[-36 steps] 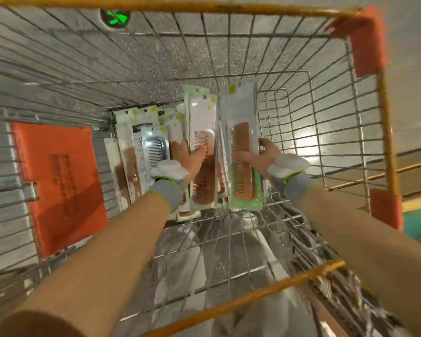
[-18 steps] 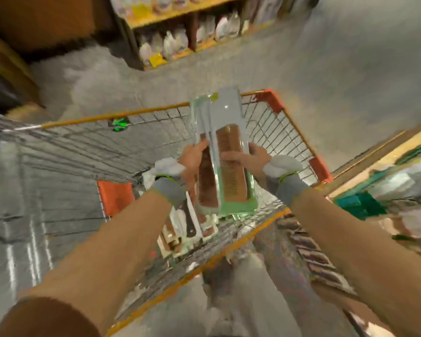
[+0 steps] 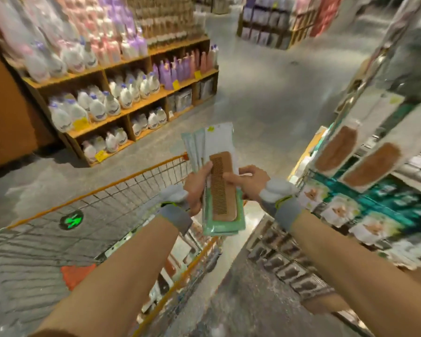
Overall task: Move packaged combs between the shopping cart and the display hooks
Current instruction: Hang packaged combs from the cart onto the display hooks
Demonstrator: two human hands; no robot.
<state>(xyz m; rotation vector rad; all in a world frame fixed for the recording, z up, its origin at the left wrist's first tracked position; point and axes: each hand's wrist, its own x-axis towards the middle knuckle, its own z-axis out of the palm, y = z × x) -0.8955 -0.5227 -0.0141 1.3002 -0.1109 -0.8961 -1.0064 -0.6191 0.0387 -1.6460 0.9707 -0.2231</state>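
Note:
A stack of packaged combs (image 3: 220, 166), wooden combs in clear and green sleeves, is held upright above the right rim of the shopping cart (image 3: 122, 183). My left hand (image 3: 197, 188) grips the stack's left edge, thumb on the front. My right hand (image 3: 249, 183) pinches the right edge of the front package. More comb packages (image 3: 178, 263) lie inside the cart below. Packaged wooden combs (image 3: 338, 147) hang on the display at the right, blurred.
Wooden shelves of bottles (image 3: 122, 93) stand across the aisle at upper left. Low display rows of packaged goods (image 3: 343, 212) run along the right, close to my right forearm. Grey floor (image 3: 265, 98) stretches ahead between them.
Both hands lifted the comb packages out of the cart's basket and brought them together into one stack. My view swung up from the cart to the aisle and the display on the right.

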